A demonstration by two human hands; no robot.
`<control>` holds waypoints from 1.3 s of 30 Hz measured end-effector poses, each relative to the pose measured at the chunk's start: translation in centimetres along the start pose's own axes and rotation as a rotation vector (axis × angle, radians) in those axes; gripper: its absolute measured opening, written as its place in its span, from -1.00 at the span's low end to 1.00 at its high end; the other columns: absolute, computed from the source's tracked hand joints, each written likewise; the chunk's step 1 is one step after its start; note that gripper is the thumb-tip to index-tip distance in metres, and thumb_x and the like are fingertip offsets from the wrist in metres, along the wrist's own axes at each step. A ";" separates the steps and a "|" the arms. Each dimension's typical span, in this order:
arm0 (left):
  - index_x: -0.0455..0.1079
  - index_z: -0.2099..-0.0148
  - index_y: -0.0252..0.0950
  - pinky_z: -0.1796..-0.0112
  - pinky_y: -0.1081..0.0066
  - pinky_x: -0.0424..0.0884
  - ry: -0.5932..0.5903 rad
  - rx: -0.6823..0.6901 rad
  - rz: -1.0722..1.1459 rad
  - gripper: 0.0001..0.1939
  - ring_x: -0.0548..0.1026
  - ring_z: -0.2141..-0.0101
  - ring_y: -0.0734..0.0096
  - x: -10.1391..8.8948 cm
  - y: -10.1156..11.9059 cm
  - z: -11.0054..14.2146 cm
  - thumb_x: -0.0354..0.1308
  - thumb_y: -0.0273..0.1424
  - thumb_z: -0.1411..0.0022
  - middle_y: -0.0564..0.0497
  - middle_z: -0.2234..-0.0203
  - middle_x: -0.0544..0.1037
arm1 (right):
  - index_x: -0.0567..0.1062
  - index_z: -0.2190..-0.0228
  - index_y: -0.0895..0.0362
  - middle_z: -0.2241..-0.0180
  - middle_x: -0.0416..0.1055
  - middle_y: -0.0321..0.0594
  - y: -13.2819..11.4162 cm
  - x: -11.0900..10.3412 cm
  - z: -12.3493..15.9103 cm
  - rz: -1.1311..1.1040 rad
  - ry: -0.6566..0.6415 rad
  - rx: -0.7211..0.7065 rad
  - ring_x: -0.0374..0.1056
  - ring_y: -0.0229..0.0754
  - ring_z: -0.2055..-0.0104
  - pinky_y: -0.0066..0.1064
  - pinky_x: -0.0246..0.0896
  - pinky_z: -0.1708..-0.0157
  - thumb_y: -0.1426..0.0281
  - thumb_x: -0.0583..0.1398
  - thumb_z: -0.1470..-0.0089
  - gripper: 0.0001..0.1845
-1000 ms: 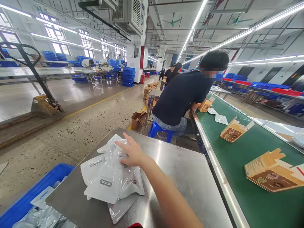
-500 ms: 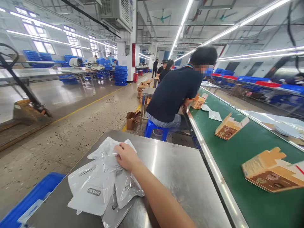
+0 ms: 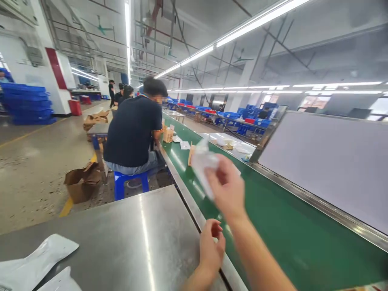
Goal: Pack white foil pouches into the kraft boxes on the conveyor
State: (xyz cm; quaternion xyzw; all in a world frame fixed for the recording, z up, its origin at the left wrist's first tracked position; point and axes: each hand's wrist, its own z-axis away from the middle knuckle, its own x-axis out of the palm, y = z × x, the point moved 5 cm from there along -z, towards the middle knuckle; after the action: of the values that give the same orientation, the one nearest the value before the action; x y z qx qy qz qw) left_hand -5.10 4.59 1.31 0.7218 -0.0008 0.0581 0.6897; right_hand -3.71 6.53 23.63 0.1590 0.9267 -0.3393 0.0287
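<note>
My right hand [image 3: 227,190] is raised over the green conveyor belt [image 3: 273,218], fingers closed on a white plastic pouch [image 3: 203,161] that is blurred by motion. My left hand [image 3: 210,248] hovers lower, at the seam between the steel table [image 3: 136,230] and the belt. Its fingers are curled with thumb and forefinger touching, and nothing shows in them. Two more white pouches [image 3: 33,262] lie at the table's near left corner.
A person in a dark shirt [image 3: 133,129] sits on a blue stool [image 3: 130,182] at the belt ahead, with small cartons [image 3: 167,134] by them. An open cardboard box [image 3: 81,184] stands on the floor. A white panel [image 3: 327,161] borders the belt's far side.
My view has swung right, from the pouch pile to the belt. My right hand has lifted one pouch off the table and carried it over the belt. My left hand has come into view.
</note>
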 end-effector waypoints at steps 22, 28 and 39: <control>0.08 -0.02 -0.28 -0.03 0.16 0.25 -0.272 0.275 -0.140 -0.23 0.33 -0.02 0.12 7.9 2.7 -11.4 0.32 -0.54 0.28 -0.13 0.02 0.33 | 0.55 0.21 0.04 0.25 0.47 -0.22 13.1 -12.4 -2.4 0.820 -1.075 0.380 0.38 -0.17 0.22 -0.46 0.19 0.31 0.57 0.13 0.12 -0.59; 0.12 0.01 -0.22 0.03 0.21 0.29 -0.339 0.303 -0.159 -0.27 0.36 0.05 0.16 9.2 3.0 -8.5 0.33 -0.51 0.27 -0.04 0.10 0.39 | 0.51 0.42 0.19 0.35 0.44 -0.15 14.4 -11.1 0.5 1.038 -1.138 0.451 0.36 -0.11 0.24 -0.24 0.23 0.20 0.52 0.22 0.03 -0.94; 0.08 -0.05 -0.24 0.02 0.20 0.31 -0.269 0.199 -0.134 -0.25 0.39 0.03 0.13 9.2 3.3 -4.1 0.33 -0.43 0.20 -0.11 0.07 0.40 | 0.42 0.14 0.05 0.23 0.48 -0.22 7.6 -14.9 3.6 0.912 -0.849 0.470 0.39 -0.15 0.26 -0.40 0.20 0.32 0.17 -0.05 -0.22 -0.64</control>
State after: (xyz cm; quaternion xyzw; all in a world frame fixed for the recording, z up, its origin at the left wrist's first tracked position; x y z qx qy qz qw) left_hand 3.47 9.21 5.55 0.7861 -0.0389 -0.0853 0.6109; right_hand 12.63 5.60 18.59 0.3897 0.5762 -0.5193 0.4964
